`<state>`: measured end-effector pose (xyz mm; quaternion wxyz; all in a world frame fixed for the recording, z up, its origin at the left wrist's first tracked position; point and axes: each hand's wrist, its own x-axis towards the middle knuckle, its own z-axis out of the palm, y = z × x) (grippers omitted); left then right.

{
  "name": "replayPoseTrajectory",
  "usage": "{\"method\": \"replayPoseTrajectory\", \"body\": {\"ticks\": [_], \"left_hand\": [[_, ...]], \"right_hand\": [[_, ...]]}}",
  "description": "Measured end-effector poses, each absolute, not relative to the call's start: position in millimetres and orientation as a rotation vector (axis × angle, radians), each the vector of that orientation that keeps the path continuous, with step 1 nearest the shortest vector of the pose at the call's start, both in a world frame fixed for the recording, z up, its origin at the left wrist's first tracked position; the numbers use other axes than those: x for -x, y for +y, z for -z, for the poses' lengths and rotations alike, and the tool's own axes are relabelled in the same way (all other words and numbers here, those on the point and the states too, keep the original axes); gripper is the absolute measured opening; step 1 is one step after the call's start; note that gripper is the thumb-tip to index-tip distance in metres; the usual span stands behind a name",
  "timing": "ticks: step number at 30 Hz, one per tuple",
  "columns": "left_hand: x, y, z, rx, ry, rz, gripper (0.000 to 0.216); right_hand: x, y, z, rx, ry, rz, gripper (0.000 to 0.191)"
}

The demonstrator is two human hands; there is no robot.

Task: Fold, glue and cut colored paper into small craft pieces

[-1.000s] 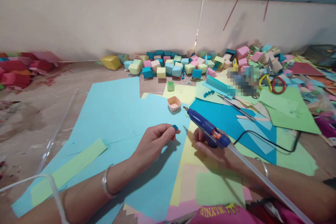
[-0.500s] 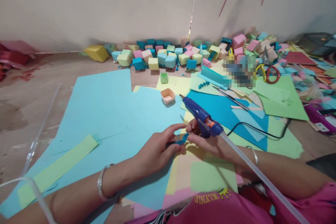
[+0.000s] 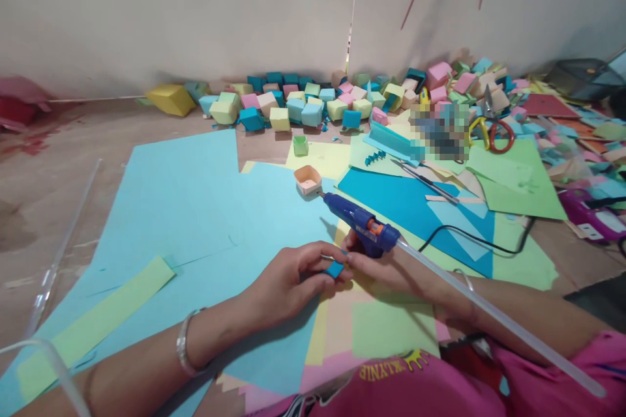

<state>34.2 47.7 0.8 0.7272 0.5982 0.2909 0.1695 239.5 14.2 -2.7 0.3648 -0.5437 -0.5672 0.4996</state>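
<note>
Between the fingers of my left hand [image 3: 298, 280] is a small folded piece of blue paper [image 3: 335, 268]. My right hand [image 3: 376, 270] is closed on a blue glue gun [image 3: 359, 218], its long clear glue stick [image 3: 484, 306] jutting out the back. Thumb and fingertips of that hand meet the blue paper as well. The gun's nozzle points up and left, close to an open peach paper box [image 3: 308, 180] on the light blue sheet [image 3: 195, 208]. Just behind it stands a smaller green paper box [image 3: 300, 145].
Several small paper cubes [image 3: 296, 109] line the wall. Red and yellow scissors [image 3: 493, 133], tweezers [image 3: 428, 181] and a black cord [image 3: 474, 234] lie at right, over a dark blue sheet [image 3: 391, 189] and green sheets. A green strip [image 3: 98, 326] rests at left.
The blue paper has been pressed into a flatter, more compact fold, with my fingers closer together. The glue gun has shifted slightly left and down, its nozzle nearer the peach box.
</note>
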Motion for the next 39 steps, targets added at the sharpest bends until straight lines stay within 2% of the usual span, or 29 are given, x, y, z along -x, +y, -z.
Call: {"method": "replayPoseTrajectory", "body": {"ticks": [9,17,24,39], "left_hand": [[-33.4,49.4,0.5,-1.385,0.691,-0.386,0.018],[-24.2,72.8,-3.9,-1.482,1.087,-0.786,0.021],[-18.7,82.5,2.8,-1.599,1.174,-0.909,0.021],[-20.2,74.7,-1.2,-1.884,1.162,-0.912,0.013]], "right_hand": [[-243.5,14.1,8.7,1.254,-1.631,-1.171,0.008],[-258.1,17.0,-5.8,1.325,-1.714,-0.926,0.026],[-254.0,12.4,-6.6,1.193,-1.967,-0.989,0.009],[-253.9,11.2,2.4,1.194,-1.963,-1.089,0.008]]}}
